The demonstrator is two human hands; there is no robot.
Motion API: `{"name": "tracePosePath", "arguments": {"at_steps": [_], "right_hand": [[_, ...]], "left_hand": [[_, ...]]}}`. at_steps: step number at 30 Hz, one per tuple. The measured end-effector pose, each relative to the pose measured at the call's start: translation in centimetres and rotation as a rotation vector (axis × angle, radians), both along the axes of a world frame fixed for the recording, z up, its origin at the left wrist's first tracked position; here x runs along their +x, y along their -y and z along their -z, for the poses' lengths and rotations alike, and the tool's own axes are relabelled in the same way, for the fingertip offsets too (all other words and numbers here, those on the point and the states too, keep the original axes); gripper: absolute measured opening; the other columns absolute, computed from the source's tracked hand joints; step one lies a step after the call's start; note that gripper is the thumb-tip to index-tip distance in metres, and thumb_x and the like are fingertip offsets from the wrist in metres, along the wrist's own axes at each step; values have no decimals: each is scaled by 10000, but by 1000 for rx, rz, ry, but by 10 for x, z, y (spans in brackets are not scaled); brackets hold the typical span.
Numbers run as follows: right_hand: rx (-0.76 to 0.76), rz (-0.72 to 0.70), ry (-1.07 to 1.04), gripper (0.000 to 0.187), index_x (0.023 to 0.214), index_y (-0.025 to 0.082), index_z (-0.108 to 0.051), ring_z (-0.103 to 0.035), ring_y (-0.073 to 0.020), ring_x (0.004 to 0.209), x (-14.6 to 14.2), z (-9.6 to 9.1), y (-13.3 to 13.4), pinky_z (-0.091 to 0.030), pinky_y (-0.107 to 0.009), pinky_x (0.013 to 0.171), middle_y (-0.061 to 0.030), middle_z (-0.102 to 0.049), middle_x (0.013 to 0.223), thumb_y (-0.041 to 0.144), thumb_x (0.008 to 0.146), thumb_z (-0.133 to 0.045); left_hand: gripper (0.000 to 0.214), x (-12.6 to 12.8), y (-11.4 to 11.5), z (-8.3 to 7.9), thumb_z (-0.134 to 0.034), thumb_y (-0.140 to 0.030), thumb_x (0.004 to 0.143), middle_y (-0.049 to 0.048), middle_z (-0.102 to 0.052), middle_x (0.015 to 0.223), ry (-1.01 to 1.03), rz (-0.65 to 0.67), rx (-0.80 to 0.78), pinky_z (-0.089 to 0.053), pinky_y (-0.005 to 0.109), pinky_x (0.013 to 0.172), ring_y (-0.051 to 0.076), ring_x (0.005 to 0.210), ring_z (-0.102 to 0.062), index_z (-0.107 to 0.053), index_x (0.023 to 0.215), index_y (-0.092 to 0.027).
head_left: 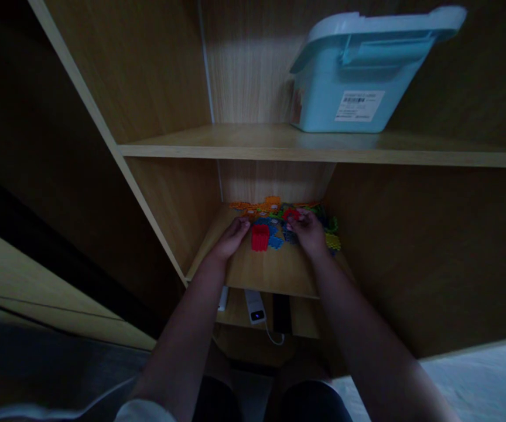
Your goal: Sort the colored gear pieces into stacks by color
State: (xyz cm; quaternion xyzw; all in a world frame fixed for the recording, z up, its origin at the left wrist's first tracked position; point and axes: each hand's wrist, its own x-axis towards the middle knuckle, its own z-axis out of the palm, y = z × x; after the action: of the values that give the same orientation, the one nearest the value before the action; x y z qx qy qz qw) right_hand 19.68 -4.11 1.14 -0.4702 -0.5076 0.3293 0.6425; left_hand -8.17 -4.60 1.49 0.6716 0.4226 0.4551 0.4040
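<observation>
My right hand (pixel 311 233) pinches a red plastic piece (pixel 291 214) over a spread of small toothed pieces on the lower shelf. My left hand (pixel 234 233) rests at the left of the spread, its fingers loosely stretched out and nothing seen in them. Between the hands stands a neat red stack of pieces (pixel 260 238). Blue pieces (pixel 274 240) lie just right of and behind the stack. Toward the back wall are orange pieces (pixel 272 204). Yellow pieces (pixel 332 241) lie beyond my right hand, partly hidden by it, with some green ones.
A light blue lidded bin (pixel 345 82) stands on the upper shelf (pixel 235 151). Under the lower shelf (pixel 270 275) lie a white device with a small screen (pixel 255 306), a cable and a black flat object (pixel 281 313). Cabinet walls flank both arms.
</observation>
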Motion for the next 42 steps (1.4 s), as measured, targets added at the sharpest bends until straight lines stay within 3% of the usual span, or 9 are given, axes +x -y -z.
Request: {"name": "tracePosePath", "arguments": {"at_steps": [3,7,11,15,19,24,31,42], "right_hand": [[-2,23,75,817,1324,258,-627,-768,-256,899,5,12,2,-676,-460,850,-54,-738,1049,694,683,-888],[-15,73,149,793,1344,236,-684,-783,-291,928,9,14,8,-666,-476,866,-99,-788,1103,638,699,-907],[-2,159,229,723,1263,211,-758,-783,-302,856,11,13,10,-664,-489,828,-121,-811,1067,647,705,-904],[25,209,293,667,1196,212,-788,-775,-293,843,10,13,11,-650,-467,817,-113,-811,1014,685,735,-881],[124,206,350,600,1218,243,-769,-757,-294,951,0,7,20,-622,-457,857,-102,-797,1069,685,818,-839],[297,36,411,456,1221,281,-725,-729,-292,1125,-24,-6,36,-584,-476,1008,-85,-782,1201,588,898,-823],[319,-179,394,437,1280,316,-624,-715,-263,1234,-44,-5,38,-552,-485,1114,-75,-759,1313,486,931,-824],[265,-228,432,488,1322,309,-575,-712,-269,1276,-46,-3,38,-544,-502,1121,-95,-756,1373,490,930,-805]], "left_hand": [[636,0,-1,2,-543,-782,986,116,-684,1434,1,13,3,-390,486,1275,315,1422,-586,-658,1314,-250],[669,0,0,1,-561,-795,974,132,-678,1417,23,41,19,-389,518,1269,332,1416,-576,-656,1318,-229],[787,-1,-1,2,-729,-777,881,162,-673,1391,61,164,13,-393,576,1260,357,1397,-583,-611,1403,-200],[978,-2,-5,9,-1018,-559,658,162,-676,1389,122,302,-25,-377,619,1268,383,1409,-577,-593,1468,-213],[1018,-2,-9,16,-1077,-406,581,155,-661,1440,134,358,-16,-363,624,1277,384,1419,-573,-609,1466,-226],[979,-2,-9,17,-1068,-398,595,151,-676,1426,77,373,-36,-419,607,1232,363,1345,-632,-608,1440,-212],[852,-4,-3,9,-1023,-468,668,143,-719,1344,-50,346,12,-482,562,1174,328,1253,-671,-637,1374,-188],[802,-2,-6,15,-1015,-456,679,151,-708,1357,-16,346,-22,-498,575,1156,325,1255,-674,-637,1333,-185]]}}
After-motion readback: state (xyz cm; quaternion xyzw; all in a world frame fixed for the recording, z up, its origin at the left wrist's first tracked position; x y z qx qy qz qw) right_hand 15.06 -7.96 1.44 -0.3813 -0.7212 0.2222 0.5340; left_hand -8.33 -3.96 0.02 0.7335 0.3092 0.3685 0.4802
